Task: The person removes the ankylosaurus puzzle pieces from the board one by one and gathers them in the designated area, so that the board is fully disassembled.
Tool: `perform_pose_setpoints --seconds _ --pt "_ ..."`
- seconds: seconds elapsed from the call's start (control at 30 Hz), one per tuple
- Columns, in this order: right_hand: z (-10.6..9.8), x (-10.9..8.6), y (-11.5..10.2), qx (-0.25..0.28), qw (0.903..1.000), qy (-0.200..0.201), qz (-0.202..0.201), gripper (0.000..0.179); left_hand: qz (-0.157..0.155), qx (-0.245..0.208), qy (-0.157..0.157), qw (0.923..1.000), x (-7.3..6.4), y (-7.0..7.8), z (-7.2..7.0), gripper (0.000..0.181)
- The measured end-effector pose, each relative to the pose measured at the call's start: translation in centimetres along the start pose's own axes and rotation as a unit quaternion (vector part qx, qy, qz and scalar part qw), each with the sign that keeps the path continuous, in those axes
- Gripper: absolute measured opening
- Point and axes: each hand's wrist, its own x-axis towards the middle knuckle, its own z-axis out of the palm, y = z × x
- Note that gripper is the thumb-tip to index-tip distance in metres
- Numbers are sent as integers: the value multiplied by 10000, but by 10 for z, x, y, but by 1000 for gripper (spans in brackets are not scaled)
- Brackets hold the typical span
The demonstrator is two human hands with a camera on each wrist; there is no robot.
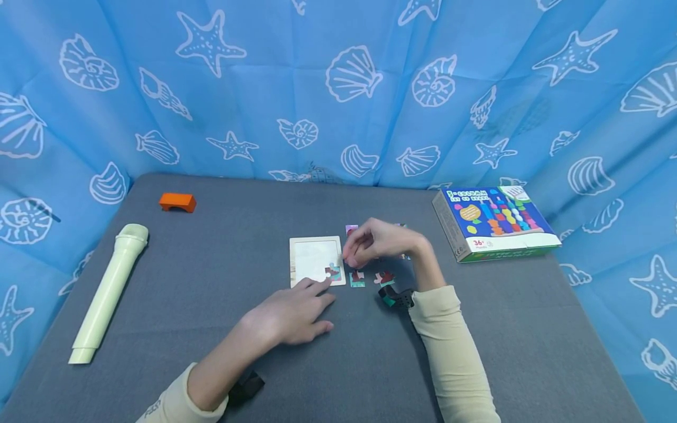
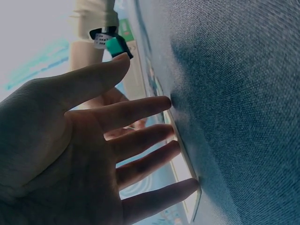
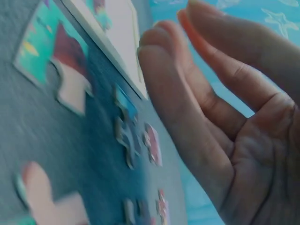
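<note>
A light wooden puzzle tray (image 1: 309, 254) lies flat, with one jigsaw piece (image 1: 334, 272) in its lower right corner. My left hand (image 1: 288, 312) rests at the tray's near edge, fingers fairly straight and a fingertip right at that piece. In the left wrist view its fingers (image 2: 140, 140) are spread along the tray's rim. My right hand (image 1: 378, 239) hovers by the tray's right edge, fingers loosely bent. Its thumb (image 3: 161, 79) lies close to the index fingertip in the right wrist view, with no piece showing between them. Loose puzzle pieces (image 3: 70, 70) lie beneath it, some partly hidden.
Two loose pieces, one by the tray (image 1: 357, 279) and one further right (image 1: 385, 278), lie nearest me. A bead-game box (image 1: 497, 223) stands at the back right. To the left are a pale green toy microphone (image 1: 110, 294) and an orange block (image 1: 177, 202). A blue curtain hangs behind the grey table.
</note>
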Motion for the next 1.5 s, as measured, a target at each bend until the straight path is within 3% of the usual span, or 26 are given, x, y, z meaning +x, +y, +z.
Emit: perform_pose_setpoints --seconds 0.13,0.37,0.53,0.77,1.07,1.27,1.5 --pt "8 9 -5 -222 9997 -52 73 24 -14 -94 -42 9999 -2 -1 -1 62" --pt "22 21 -15 -482 9963 65 704 23 -38 -271 -85 9996 -3 -3 -2 63" --pt "30 28 -20 -690 9933 193 907 19 10 -262 -80 9996 -3 -4 -1 62" --pt "30 30 -22 -912 9926 257 755 14 60 -309 -63 9995 -4 -4 -3 61" --pt "25 26 -22 -484 9978 97 440 12 -21 -428 -151 9990 -4 -4 -5 61" --pt "15 14 -16 -129 9993 212 295 12 1 -414 -17 9991 -5 -4 -4 61" --pt "-2 -9 -9 47 9982 450 395 10 -30 -394 -5 9992 -3 -4 -4 62"
